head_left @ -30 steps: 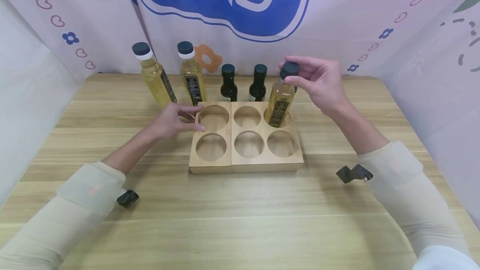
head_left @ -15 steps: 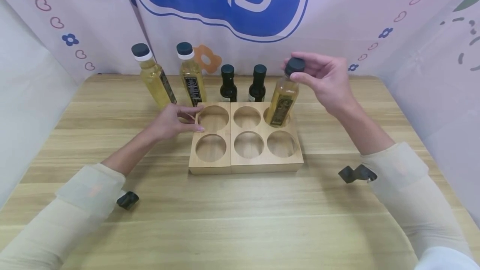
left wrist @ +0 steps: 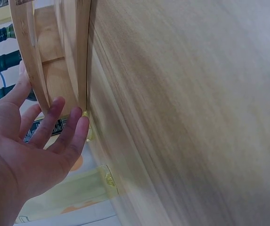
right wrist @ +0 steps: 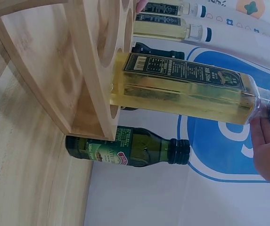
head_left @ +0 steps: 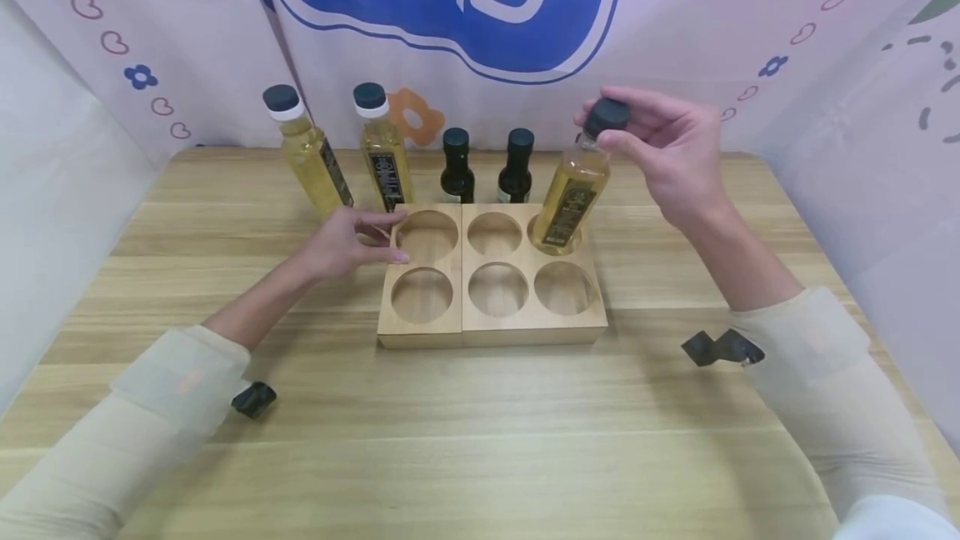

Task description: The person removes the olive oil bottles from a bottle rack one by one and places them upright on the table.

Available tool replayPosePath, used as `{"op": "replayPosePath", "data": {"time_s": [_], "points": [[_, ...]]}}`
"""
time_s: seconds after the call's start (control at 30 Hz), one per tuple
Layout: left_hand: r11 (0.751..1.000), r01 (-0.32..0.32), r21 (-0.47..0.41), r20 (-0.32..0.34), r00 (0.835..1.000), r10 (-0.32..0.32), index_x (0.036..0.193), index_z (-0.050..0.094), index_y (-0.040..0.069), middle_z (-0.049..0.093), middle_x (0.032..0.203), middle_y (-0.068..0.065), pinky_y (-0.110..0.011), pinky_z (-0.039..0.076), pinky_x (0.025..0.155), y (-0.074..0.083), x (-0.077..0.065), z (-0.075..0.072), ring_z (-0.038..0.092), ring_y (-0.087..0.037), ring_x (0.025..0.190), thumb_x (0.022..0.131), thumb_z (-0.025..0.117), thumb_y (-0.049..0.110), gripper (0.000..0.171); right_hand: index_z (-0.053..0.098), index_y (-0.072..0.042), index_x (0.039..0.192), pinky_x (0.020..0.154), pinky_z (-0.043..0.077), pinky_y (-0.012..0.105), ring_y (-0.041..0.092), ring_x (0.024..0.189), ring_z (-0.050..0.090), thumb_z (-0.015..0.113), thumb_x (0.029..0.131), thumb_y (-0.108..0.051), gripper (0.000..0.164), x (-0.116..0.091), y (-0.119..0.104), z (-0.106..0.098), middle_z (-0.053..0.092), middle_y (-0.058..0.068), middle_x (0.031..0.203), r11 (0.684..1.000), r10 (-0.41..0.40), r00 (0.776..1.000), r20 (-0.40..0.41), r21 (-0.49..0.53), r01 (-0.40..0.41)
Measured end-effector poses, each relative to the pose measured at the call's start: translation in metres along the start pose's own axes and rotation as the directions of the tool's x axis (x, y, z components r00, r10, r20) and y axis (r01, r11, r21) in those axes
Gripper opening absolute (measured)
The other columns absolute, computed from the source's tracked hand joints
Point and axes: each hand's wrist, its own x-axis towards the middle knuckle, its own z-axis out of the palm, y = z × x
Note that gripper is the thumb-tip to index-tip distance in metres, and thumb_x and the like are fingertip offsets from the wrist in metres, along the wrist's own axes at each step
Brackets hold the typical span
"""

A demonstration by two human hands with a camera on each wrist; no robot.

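Observation:
A wooden bottle rack with several round holes lies in mid-table in the head view. My left hand grips its left end, thumb and forefinger on the top board; in the left wrist view, the other fingers reach in under that board. My right hand pinches the black cap of a bottle of yellow oil. This bottle leans to the right, its base at the back right hole. The right wrist view shows the base of the oil bottle right at the rim of the hole.
Two taller yellow oil bottles stand at the back left. Two small dark bottles are behind the rack, partly hidden by it. Another green bottle shows beside the rack in the right wrist view. A printed cloth hangs behind the table.
My right hand has moved up and to the right with the oil bottle's cap, so the bottle tilts further right. The left hand and the rack have stayed put.

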Motion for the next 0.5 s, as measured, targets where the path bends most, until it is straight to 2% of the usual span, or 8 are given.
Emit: {"op": "replayPosePath", "data": {"time_s": [0.2,0.5], "points": [[1.000,0.001,0.003,-0.002,1.000,-0.001,0.144,0.058,0.003,0.068,0.131,-0.024,-0.018,0.057,0.080,0.0006,-0.0003,-0.0004,0.068,-0.035,0.111,0.088,0.085,0.015,0.063,0.072,0.010,0.114,0.098,0.058,0.038,0.027,0.097,0.078,0.064,0.085,0.028,0.035,0.0004,-0.0044,-0.0005,0.076,0.020,0.108,1.000,-0.004,1.000,-0.009,0.011,0.004],[1.000,-0.001,-0.002,0.002,1.000,0.001,0.144,0.058,0.002,0.067,0.132,-0.024,-0.016,0.056,0.079,0.0009,-0.0002,-0.0005,0.068,-0.036,0.112,0.089,0.085,0.014,0.063,0.069,0.015,0.115,0.097,0.058,0.039,0.028,0.095,0.078,0.066,0.086,0.025,0.031,0.0025,-0.0089,-0.0060,0.076,0.022,0.108,0.999,-0.023,0.998,-0.052,0.040,0.025]]}}
